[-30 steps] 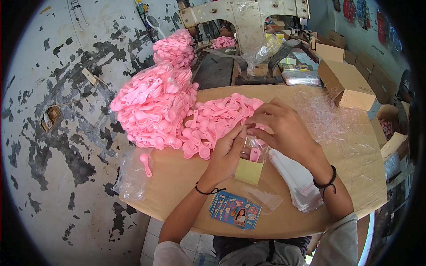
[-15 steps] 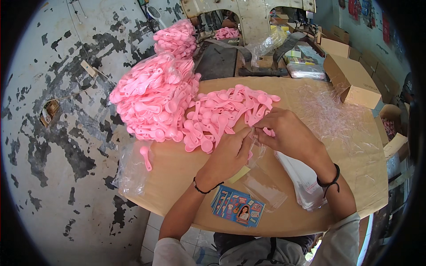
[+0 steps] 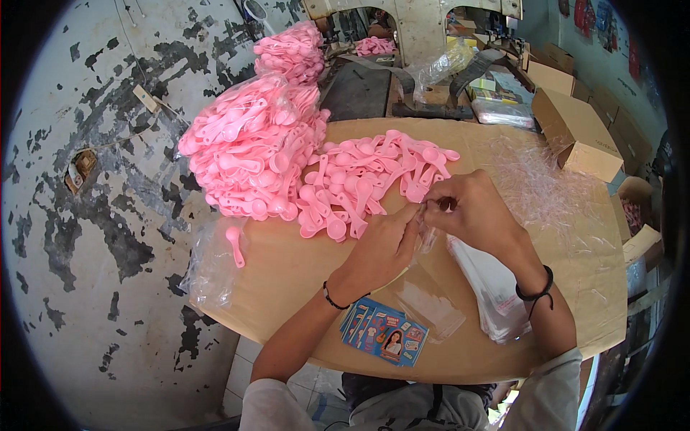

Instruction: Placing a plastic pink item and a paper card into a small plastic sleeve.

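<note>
My left hand [image 3: 379, 249] and my right hand [image 3: 480, 219] meet over the middle of the table, fingertips pinched together. Between them is a small clear plastic bag [image 3: 427, 238], its lower part hanging below my fingers; what it contains is mostly hidden. Just beyond my hands spreads a heap of loose pink scoop spoons [image 3: 356, 183]. Nearer to me, below my left wrist, lie blue printed cards [image 3: 384, 334], fanned in a small stack. Flat clear bags [image 3: 430, 307] lie beside them, and a stack of white-looking plastic sleeves [image 3: 487, 291] rests under my right forearm.
Large clear sacks of pink spoons [image 3: 248, 151] stand at the left by the peeling wall. One spoon [image 3: 235, 246] lies apart near an empty plastic bag [image 3: 208, 267]. Plastic scraps [image 3: 528, 176] litter the right side. An open cardboard box [image 3: 575, 133] and a machine [image 3: 424, 25] stand behind.
Both hands have shifted slightly right and remain pinched together on the bag. Pink bits that showed beside my fingers are now out of sight. The view has tilted a little.
</note>
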Available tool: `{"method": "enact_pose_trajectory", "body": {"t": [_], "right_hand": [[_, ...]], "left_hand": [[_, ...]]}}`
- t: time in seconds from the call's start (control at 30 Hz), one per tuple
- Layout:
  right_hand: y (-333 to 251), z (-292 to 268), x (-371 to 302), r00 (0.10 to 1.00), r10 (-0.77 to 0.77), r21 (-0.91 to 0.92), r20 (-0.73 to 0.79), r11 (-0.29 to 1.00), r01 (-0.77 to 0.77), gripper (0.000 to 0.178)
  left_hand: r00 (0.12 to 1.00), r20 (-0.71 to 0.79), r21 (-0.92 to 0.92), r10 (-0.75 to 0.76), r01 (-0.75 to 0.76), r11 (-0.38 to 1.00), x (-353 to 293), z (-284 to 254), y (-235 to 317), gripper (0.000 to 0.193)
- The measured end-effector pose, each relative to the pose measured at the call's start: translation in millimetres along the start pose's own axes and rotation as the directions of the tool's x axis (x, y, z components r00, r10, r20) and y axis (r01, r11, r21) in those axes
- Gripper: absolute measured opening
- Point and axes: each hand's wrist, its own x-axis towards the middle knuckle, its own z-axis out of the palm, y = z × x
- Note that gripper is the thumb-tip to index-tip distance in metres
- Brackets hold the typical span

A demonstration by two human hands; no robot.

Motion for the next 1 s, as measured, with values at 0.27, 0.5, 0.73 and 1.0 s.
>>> {"method": "enact_pose_trajectory", "body": {"t": [0.27, 0.5, 0.73, 1.0], "right_hand": [[19.6, -34.9, 4.4, 0.949, 0.186, 0.286, -0.256, 0.952, -0.109, 0.018], [-15.7, -19.8, 0.7, 0.976, -0.197, -0.209, -0.095, 0.962, 0.174, 0.019], [-2.1, -6.5, -2.5, 0.972, -0.200, -0.221, -0.124, 0.960, 0.169, 0.016], [10.6, -67.8, 1.4, 0.983, 0.057, 0.302, -0.176, 0.953, -0.001, 0.009]], "left_hand": [[0.990, -0.006, -0.211, -0.141, 0.137, 0.968, -1.0, -1.4, 5.4, 0.026], [0.981, -0.079, -0.293, -0.177, 0.147, 0.945, -0.5, -1.7, 0.3, 0.025], [0.992, -0.080, -0.104, -0.101, 0.093, 0.990, 0.5, 3.9, 5.8, 0.023], [0.953, -0.122, -0.619, -0.276, 0.144, 0.772, 4.9, 5.7, 3.2, 0.034]]}}
